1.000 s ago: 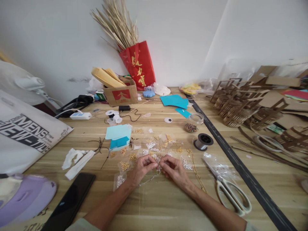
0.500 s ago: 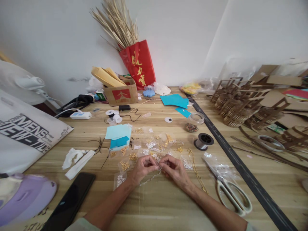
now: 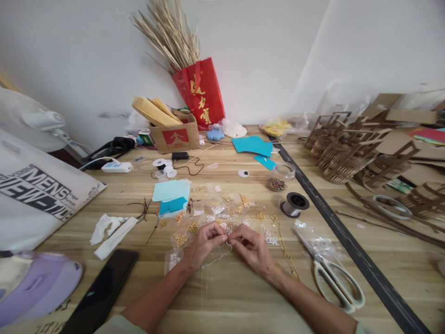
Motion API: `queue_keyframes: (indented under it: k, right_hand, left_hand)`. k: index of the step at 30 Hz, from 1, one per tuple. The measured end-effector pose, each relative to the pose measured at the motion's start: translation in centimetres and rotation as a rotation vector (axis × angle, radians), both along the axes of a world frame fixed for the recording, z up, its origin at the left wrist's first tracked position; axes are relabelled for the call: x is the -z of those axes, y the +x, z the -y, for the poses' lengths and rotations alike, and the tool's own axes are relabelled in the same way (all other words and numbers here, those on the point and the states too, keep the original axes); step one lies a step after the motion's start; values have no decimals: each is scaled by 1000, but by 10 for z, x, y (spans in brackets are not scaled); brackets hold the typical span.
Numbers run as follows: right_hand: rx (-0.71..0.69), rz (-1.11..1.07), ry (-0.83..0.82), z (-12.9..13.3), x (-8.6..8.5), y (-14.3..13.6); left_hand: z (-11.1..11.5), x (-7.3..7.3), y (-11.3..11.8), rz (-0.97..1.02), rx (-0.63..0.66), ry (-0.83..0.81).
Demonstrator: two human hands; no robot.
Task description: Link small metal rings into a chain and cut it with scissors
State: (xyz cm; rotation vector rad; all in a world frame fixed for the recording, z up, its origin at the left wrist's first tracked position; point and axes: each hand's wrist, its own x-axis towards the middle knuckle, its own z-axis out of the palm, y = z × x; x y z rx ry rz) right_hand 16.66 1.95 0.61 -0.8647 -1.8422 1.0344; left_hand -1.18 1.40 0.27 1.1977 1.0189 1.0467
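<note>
My left hand (image 3: 208, 242) and my right hand (image 3: 251, 246) meet over the middle of the table, thumbs and forefingers pinched. Between the fingertips they hold the end of a thin silver chain (image 3: 217, 259). The rest of the chain hangs in a curve below my left hand, down to the wood. The exact piece at the fingertips is too small to make out. Around the hands lie small bags of silver beads (image 3: 174, 260), gold beads (image 3: 180, 239) and silver rings (image 3: 270, 235). A gold chain (image 3: 285, 253) lies right of my right hand.
Scissors (image 3: 339, 285) lie at the right on a plastic bag, near a wire spool (image 3: 295, 204) and a jar of beads (image 3: 277, 184). A phone (image 3: 100, 290) is at the front left. Woven baskets (image 3: 361, 153) crowd the far right. Blue cards (image 3: 172, 191) lie behind.
Both hands stay at the same spot, still pinching. The fingertips have shifted very slightly, my right hand a little to the left. The chain has barely moved.
</note>
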Motion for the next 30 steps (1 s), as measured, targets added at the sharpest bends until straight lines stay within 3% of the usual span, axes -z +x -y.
queue_keyframes:
  k: [22,27,30]
  right_hand:
    - [-72,219,316,3,9,4]
    - [-22,81,171,2,2,4]
    - [5,-20,-117,0,1,3]
  left_hand:
    - [-2,0,2,51,-4,-28]
    - [-1,-4,3,65,-14,4]
    - [0,-5,5,47,-29,56]
